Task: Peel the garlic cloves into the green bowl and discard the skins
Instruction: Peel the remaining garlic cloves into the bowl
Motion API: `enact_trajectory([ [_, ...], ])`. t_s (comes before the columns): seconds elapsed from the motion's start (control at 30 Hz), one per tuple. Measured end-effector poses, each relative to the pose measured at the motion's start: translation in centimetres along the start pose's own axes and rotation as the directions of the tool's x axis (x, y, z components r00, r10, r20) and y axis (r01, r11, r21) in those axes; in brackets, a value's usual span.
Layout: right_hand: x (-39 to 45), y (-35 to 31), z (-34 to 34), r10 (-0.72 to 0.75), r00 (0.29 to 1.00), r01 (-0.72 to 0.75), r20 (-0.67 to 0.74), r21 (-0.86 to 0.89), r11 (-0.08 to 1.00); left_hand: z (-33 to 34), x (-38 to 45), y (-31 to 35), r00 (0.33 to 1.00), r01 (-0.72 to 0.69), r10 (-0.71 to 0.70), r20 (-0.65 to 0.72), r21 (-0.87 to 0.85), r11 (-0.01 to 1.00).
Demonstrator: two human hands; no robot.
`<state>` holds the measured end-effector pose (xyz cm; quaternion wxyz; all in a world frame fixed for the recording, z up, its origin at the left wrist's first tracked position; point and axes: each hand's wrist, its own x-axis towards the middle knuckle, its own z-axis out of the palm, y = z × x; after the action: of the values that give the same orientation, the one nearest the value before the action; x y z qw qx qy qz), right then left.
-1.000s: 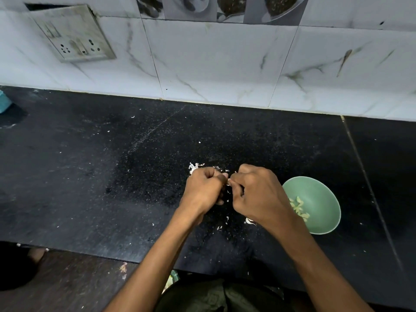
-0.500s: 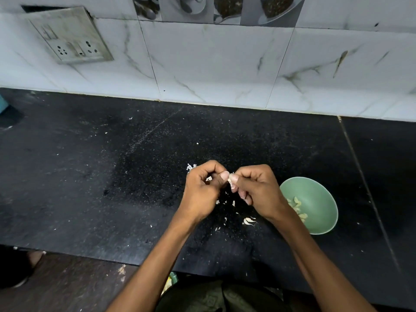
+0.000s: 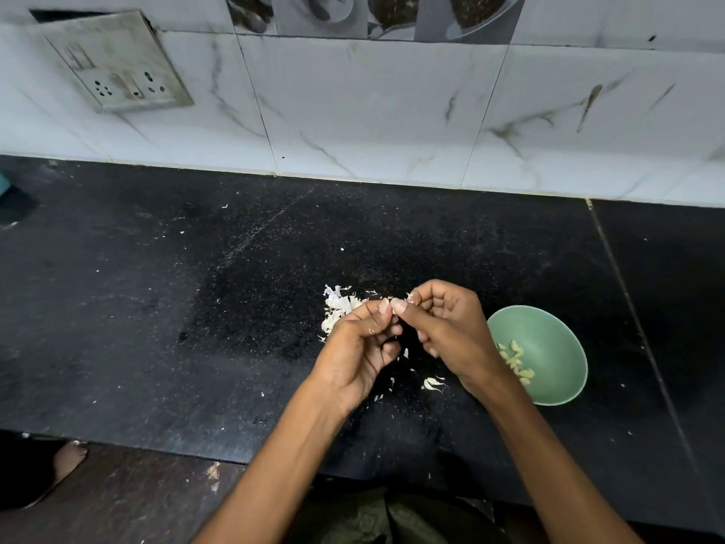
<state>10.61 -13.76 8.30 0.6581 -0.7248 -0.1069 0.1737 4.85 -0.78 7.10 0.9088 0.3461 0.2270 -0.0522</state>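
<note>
Both hands work above the black countertop (image 3: 196, 308), near its front edge. The left hand (image 3: 361, 347) and the right hand (image 3: 447, 335) meet thumb tip to thumb tip, with the remaining fingers of each curled inward toward the palm. A small pale fragment shows between the pinching thumbs and forefingers; it is almost wholly hidden, so it cannot be told whether this is a garlic clove or only skin, and neither its long axis nor its pointing direction can be read.

The green bowl (image 3: 557, 335) stands upright on the countertop just beside the right wrist, on its right. The right forearm crosses in front of the bowl's near-left rim. Several peeled garlic cloves (image 3: 516, 363) lie in the bowl's lower left part, most with their long axes running roughly from far-left to near-right.

A heap of garlic skins (image 3: 337, 308) lies on the countertop just beyond and to the left of the left hand, partly covered by its knuckles. A further loose skin piece (image 3: 431, 383) lies below the hands, between the 2 wrists, with smaller flakes scattered around it.

Behind the countertop rises a white marbled tile wall (image 3: 372, 111). A switch and socket plate (image 3: 117, 60) is mounted on it at upper left, well apart from the work area. A bare foot (image 3: 68, 461) shows on the floor at lower left.
</note>
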Motion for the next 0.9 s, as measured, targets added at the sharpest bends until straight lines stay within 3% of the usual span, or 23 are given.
enact_trajectory([
  [0.23,-0.1,0.4,0.3,-0.063,0.998,0.064,0.025,-0.044,0.997,0.1,0.0,-0.4,0.987,0.158,-0.156,0.026,-0.142,0.977],
  [0.67,0.2,0.3,-0.4,-0.038,0.985,0.080,0.168,-0.253,0.964,0.6,0.0,-0.3,0.978,0.200,-0.207,-0.003,-0.252,0.947],
  [0.9,-0.4,-0.1,0.5,-0.311,0.948,0.260,-0.062,-0.410,0.874,1.5,-0.2,-0.2,0.989,0.037,-0.066,-0.131,-0.213,0.976],
])
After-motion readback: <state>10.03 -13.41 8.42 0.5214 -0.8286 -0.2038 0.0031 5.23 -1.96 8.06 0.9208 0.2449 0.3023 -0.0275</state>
